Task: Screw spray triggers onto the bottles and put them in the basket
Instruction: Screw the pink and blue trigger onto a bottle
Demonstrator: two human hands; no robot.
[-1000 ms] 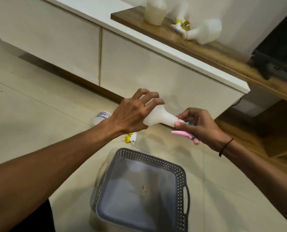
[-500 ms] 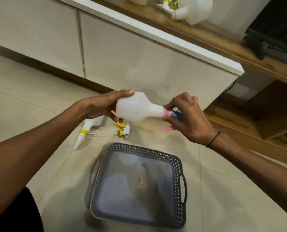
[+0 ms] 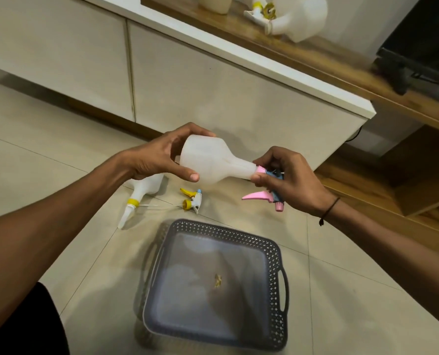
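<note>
1. Held on its side in mid-air above the tiled floor (image 3: 46,155): 1 white bottle (image 3: 213,160), base toward the left, neck toward the right.
2. Left hand (image 3: 157,157) wrapped around the bottle's base, fingers over the top, thumb pressed against the lower side.
3. Right hand (image 3: 290,180) closed on the pink and blue spray trigger (image 3: 269,185) at the bottle's neck, thumb and forefinger pinching the pink collar where it meets the neck.
4. Pink lever of that trigger pointing left below the hand, pink nozzle tip pointing down.
5. Cannot tell how far the collar is threaded on.
6. Thin dark band (image 3: 328,211) around the right wrist.
7. Directly below the hands, on the floor: a grey perforated basket (image 3: 277,265) with side handles, holding no bottle, only a small yellowish scrap (image 3: 217,280) on its bottom.
8. On the floor beyond the basket, under the left hand: a second white bottle (image 3: 146,188) lying on its side, with a yellow collar and a white spout toward the viewer.
9. Just right of it, apart from it: a loose yellow and white trigger (image 3: 191,199).
10. Behind, a white cabinet (image 3: 213,80) with a wooden shelf (image 3: 315,55) on top.
11. On that shelf: a third white bottle (image 3: 303,19) lying down with a yellow-collared trigger at its neck, and part of another container (image 3: 216,3) left of it.
</note>
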